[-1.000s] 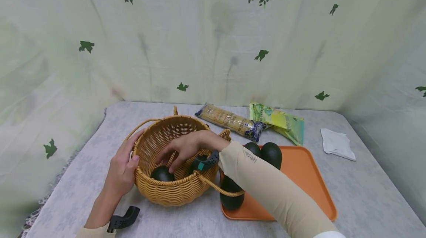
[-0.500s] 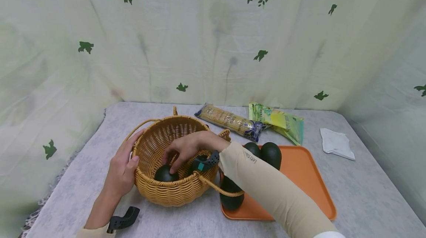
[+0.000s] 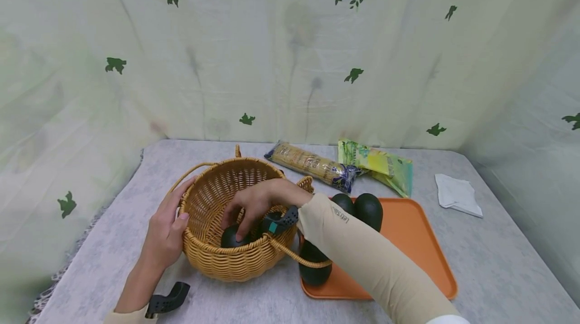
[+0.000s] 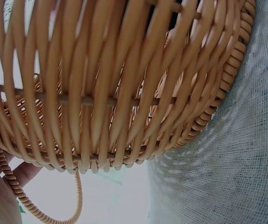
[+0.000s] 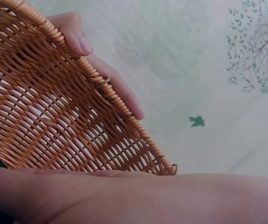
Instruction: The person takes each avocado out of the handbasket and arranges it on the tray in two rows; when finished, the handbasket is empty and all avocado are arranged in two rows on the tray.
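Note:
In the head view a round wicker basket stands left of centre on the table. My left hand rests against its outer left side, fingers fairly straight along the rim; the right wrist view shows the thumb at the rim from outside. Inside the basket, my right hand grips a dark avocado from above with curled fingers. Another dark avocado lies to its right, partly covered by the black wrist strap. The right wrist view shows only a sliver of dark skin beside the hand.
An orange tray with several avocados lies right of the basket, partly under the right sleeve. Behind are a noodle packet and a green-yellow packet. A white tissue pack lies far right. One basket handle overhangs the tray.
My right hand has closed its fingers around the avocado and shifted it rightward inside the basket, towards the other one. The left hand and basket have stayed in place.

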A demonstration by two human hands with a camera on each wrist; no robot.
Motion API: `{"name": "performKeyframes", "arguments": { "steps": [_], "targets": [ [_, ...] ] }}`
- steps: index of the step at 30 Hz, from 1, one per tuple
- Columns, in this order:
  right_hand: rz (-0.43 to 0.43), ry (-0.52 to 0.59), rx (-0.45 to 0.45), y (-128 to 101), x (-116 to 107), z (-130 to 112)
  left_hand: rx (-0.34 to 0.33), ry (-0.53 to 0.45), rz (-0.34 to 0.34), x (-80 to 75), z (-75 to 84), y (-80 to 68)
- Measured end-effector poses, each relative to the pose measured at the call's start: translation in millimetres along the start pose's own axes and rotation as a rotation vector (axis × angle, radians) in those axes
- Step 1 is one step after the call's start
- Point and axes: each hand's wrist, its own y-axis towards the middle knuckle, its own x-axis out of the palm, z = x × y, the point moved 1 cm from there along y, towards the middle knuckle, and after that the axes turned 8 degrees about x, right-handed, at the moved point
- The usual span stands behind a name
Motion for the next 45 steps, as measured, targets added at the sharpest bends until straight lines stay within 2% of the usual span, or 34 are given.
{"name": "performKeyframes", "arguments": {
  "steps": [7,12,21,28,38,45],
  "targets": [
    [0.002,0.049,0.008,-1.0,-0.4,-1.4,0.005,0.007,0.003,-0.5,0.2,-0.2],
    [-0.009,0.020,-0.041,-2.1,-1.6,-3.0,0.008,0.007,0.006,-0.7,-1.1,-0.4],
    [0.000,0.029,-0.101,-3.3,-2.9,-3.2,0.001,-0.009,0.004,-2.5,1.1,0.7],
    [0.006,0.032,-0.112,-4.4,-4.2,-5.0,0.002,-0.011,0.002,-2.5,-0.3,0.9],
    [0.114,0.011,-0.181,-7.4,-6.5,-4.7,0.030,0.004,0.002,-0.9,-0.7,-1.3],
    [0.184,0.010,-0.211,-21.4,-12.5,-14.7,0.024,0.014,-0.002,-1.2,2.6,-0.4]
  ]
}}
